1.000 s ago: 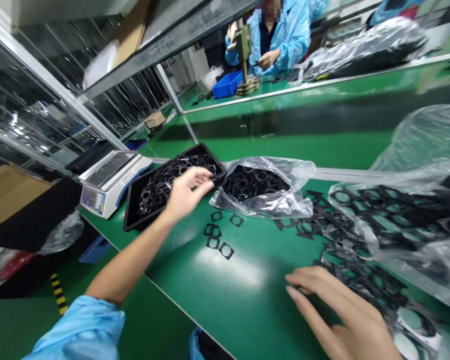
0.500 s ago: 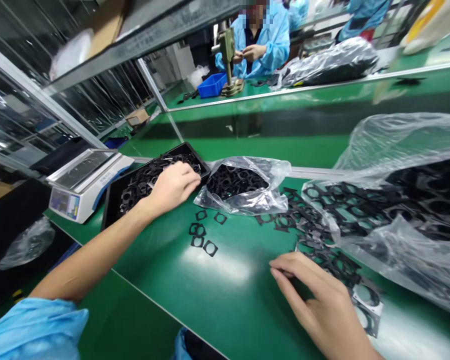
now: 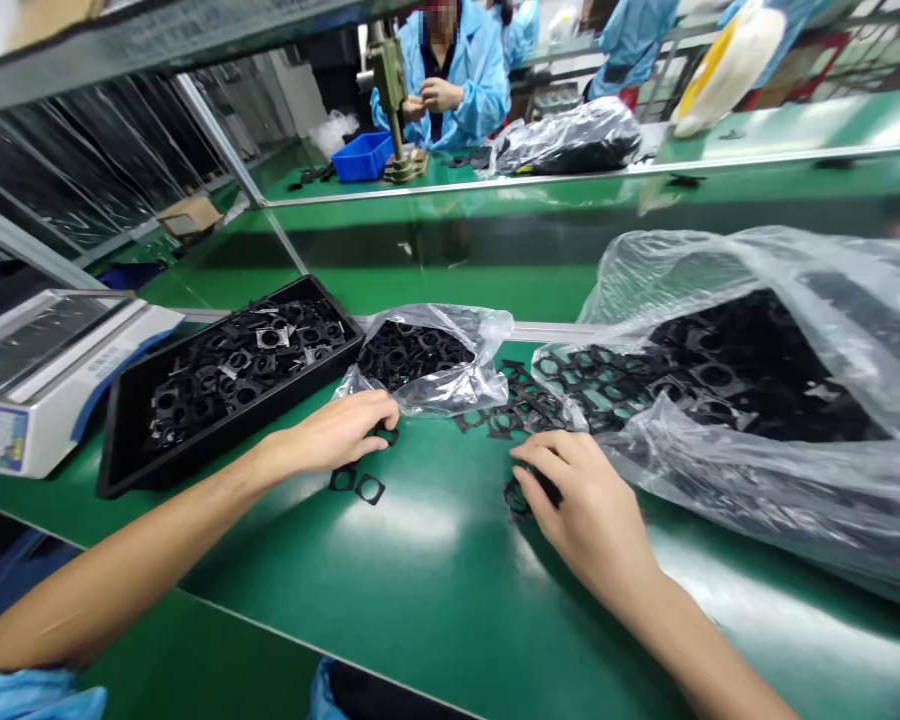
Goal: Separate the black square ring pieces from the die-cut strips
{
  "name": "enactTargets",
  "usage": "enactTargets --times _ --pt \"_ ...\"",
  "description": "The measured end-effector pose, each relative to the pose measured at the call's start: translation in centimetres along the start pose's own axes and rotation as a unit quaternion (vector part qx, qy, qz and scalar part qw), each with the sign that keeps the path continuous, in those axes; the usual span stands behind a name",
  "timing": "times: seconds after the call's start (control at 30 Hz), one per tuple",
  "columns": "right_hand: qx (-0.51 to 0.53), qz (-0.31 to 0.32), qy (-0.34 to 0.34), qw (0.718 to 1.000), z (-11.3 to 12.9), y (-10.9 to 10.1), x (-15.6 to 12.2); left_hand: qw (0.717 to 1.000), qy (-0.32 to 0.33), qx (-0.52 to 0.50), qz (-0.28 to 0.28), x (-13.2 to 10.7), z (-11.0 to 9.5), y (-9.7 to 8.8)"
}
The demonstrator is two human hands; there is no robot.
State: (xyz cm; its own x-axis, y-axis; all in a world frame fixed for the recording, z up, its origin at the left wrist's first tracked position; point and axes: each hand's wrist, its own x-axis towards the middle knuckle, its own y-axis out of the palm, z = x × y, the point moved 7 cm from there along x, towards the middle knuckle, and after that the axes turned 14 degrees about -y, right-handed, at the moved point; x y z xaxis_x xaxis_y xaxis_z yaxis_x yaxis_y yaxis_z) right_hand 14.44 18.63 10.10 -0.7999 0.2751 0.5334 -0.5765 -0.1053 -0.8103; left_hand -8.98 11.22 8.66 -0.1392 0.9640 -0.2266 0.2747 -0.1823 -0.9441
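My left hand [image 3: 349,430] is low over the table, its fingertips closed on a thin black square frame [image 3: 387,435] with a round hole. Two more black frames [image 3: 370,489] lie flat just below that hand. My right hand [image 3: 589,495] is curled over a few black frames [image 3: 517,497] on the table, thumb and fingers bent around them. Its palm hides part of them. Beyond it, loose black frames [image 3: 529,402] spill from a large clear plastic bag [image 3: 667,255]. Between the hands and the back rail sits a smaller clear bag [image 3: 487,385] full of the same frames.
At left is a black tray [image 3: 262,405] heaped with frames, beside a white scale [image 3: 75,385]. A metal rail [image 3: 555,332] edges the green table [image 3: 390,590]. Across it, a person in blue [image 3: 472,75] works near a hand press [image 3: 394,95] and a blue bin [image 3: 361,158].
My left hand has left the tray's edge and come down to the loose frames. My right hand has moved back toward the bags, over some frames. The view has turned right.
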Motion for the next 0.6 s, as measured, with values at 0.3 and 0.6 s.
enactTargets --times 0.3,0.6 --pt "-0.07 0.18 -0.017 0.981 0.5 4.7 5.1 0.972 -0.018 -0.23 -0.037 -0.5 -2.7 -1.0" --pt "0.063 0.21 -0.022 0.975 2.4 4.0 2.1 0.897 -0.011 -0.429 -0.105 -0.4 -3.4 0.3"
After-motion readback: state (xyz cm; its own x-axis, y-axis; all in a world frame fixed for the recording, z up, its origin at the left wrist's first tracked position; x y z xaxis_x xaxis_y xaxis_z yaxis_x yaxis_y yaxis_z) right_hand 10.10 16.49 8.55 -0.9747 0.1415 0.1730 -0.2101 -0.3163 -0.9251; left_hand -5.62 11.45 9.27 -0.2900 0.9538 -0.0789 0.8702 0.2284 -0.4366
